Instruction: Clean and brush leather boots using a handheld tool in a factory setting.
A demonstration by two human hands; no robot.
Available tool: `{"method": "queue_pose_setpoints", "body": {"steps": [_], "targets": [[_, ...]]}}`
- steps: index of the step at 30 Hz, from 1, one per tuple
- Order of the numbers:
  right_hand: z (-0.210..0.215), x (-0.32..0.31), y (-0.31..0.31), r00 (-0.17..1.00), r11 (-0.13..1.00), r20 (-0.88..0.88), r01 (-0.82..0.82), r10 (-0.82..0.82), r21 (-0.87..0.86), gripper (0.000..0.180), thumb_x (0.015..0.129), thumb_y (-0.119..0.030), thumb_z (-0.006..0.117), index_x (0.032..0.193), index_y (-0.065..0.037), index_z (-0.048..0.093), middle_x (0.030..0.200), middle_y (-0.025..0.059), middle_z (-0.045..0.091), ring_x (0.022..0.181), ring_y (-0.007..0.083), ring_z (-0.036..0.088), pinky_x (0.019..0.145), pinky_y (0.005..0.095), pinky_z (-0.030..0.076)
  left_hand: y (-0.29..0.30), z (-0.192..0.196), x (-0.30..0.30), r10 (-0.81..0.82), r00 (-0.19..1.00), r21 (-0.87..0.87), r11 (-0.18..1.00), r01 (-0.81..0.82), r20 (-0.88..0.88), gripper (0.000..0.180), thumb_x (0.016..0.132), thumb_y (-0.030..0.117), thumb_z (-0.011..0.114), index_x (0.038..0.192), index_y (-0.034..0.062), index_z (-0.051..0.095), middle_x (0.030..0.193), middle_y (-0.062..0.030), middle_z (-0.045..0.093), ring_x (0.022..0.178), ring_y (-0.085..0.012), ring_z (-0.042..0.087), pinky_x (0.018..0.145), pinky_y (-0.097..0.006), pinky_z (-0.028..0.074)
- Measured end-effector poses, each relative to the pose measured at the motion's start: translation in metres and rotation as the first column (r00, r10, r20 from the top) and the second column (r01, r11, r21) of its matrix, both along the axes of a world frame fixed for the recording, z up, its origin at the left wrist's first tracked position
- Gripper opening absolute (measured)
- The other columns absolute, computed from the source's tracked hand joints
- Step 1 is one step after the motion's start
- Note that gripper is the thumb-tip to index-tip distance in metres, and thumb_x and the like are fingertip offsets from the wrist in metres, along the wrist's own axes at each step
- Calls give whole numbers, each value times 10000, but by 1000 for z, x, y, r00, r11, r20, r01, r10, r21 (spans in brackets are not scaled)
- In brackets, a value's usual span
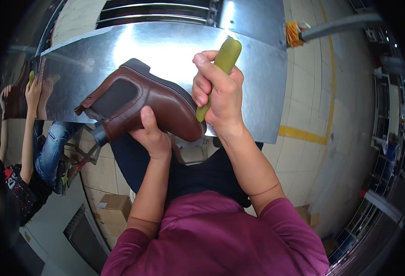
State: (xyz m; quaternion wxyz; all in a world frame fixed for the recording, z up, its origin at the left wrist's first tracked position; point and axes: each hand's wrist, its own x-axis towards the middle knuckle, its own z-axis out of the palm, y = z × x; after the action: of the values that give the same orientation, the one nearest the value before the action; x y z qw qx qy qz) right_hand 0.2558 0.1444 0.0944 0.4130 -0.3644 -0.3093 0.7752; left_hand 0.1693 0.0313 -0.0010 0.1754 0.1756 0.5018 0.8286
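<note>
My left hand (154,140) grips a brown leather ankle boot (165,103) from below, its thumb against the side of the upper. The boot has a dark elastic side panel and is tilted, with its heel and sole turned away from me and its toe to the right. In my closed right hand (218,87) is a long, rounded olive-green bar (228,53), held upright. Its lower end touches or nearly touches the edge of the boot's toe; I cannot tell which. A dark grey cylinder (100,134) shows by the boot's opening.
A shiny metal bench (257,83) spans the area in front of me, with metal rails (156,13) beyond. At the left a co-worker's hand (33,94) holds a similar green bar near a brown boot. A cardboard box (113,209) and wire shelving (379,152) stand lower down.
</note>
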Motion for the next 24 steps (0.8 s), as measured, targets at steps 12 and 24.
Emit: {"method": "queue_pose_setpoints", "body": {"steps": [12, 24], "targets": [[9, -90, 24, 960, 947, 158, -258, 229, 190, 244, 910, -203, 751, 994, -48, 582, 555, -29, 410, 403, 77, 363, 393, 249, 288, -23, -20, 6, 12, 993, -157, 988, 7, 119, 589, 931, 144, 686, 1437, 58, 397, 1333, -84, 539, 1193, -191, 547, 1074, -367, 428], [1, -190, 40, 917, 869, 204, -392, 343, 301, 234, 914, -212, 760, 962, -55, 594, 568, -43, 445, 415, 63, 386, 389, 242, 297, -18, 6, -3, 10, 1000, -191, 982, -8, 6, 287, 902, 100, 736, 1153, -2, 642, 1093, -88, 677, 981, -198, 651, 883, -337, 519]]}}
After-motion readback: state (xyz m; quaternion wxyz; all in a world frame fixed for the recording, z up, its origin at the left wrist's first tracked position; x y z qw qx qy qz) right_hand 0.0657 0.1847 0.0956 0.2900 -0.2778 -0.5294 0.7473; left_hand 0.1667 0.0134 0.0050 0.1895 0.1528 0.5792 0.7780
